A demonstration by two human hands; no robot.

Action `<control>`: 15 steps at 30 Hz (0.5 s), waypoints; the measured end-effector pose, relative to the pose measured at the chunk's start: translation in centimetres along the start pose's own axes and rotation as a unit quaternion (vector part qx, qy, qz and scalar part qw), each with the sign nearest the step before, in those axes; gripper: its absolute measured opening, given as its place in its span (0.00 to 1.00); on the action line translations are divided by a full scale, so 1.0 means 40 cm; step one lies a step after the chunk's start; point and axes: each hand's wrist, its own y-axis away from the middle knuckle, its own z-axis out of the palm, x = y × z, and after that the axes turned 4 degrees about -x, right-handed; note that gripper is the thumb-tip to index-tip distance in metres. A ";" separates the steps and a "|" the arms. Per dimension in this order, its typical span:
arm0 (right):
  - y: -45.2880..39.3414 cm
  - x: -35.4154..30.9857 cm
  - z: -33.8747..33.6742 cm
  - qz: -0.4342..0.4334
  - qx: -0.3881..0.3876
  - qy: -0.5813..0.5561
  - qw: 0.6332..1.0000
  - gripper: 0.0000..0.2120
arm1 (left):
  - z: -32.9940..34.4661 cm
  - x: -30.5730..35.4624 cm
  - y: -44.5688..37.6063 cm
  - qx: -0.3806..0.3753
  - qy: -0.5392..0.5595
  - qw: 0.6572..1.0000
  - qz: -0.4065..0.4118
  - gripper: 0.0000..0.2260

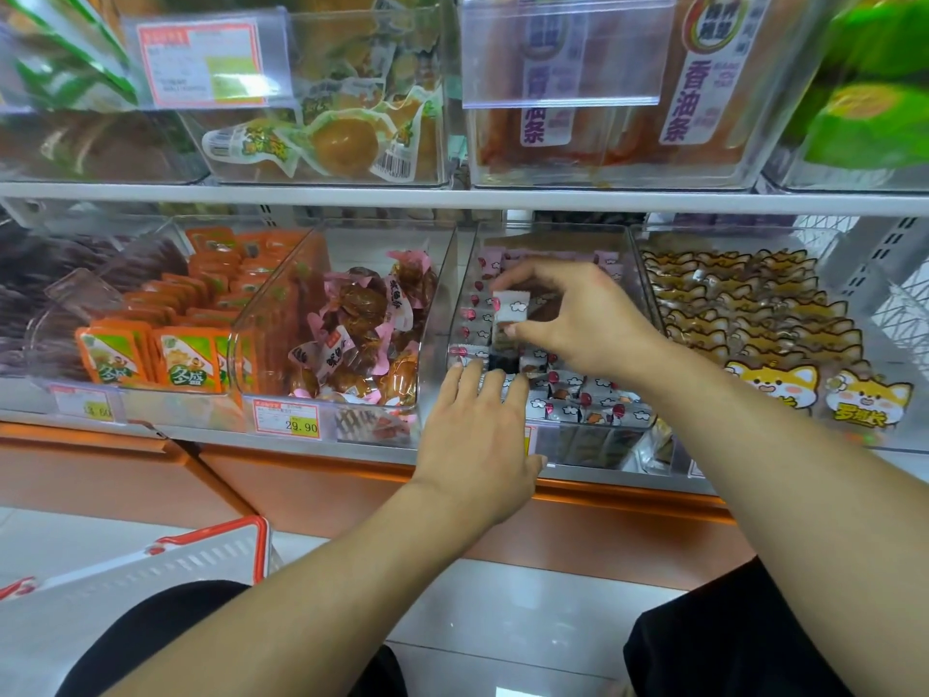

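Observation:
A clear plastic bin [634, 274] on the lower shelf holds many small white snack packets printed with clouds and red balloons. My right hand [578, 314] is raised over this bin and pinches one of these packets [510, 314] upright between thumb and fingers. My left hand [477, 435] lies flat against the bin's front, its fingers straight and reaching over the front rim onto the packets there.
Left of it are a bin of pink-wrapped brown snacks [362, 324] and a bin of orange packets [171, 344]. A bin of fox-print packets [754, 314] sits to the right. An upper shelf [452, 196] overhangs. A white basket with red handles [201, 555] stands on the floor at left.

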 end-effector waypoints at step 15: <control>-0.007 0.019 0.018 -0.010 -0.079 0.071 0.994 0.18 | 0.002 -0.001 -0.005 -0.009 0.026 1.000 -0.009 0.35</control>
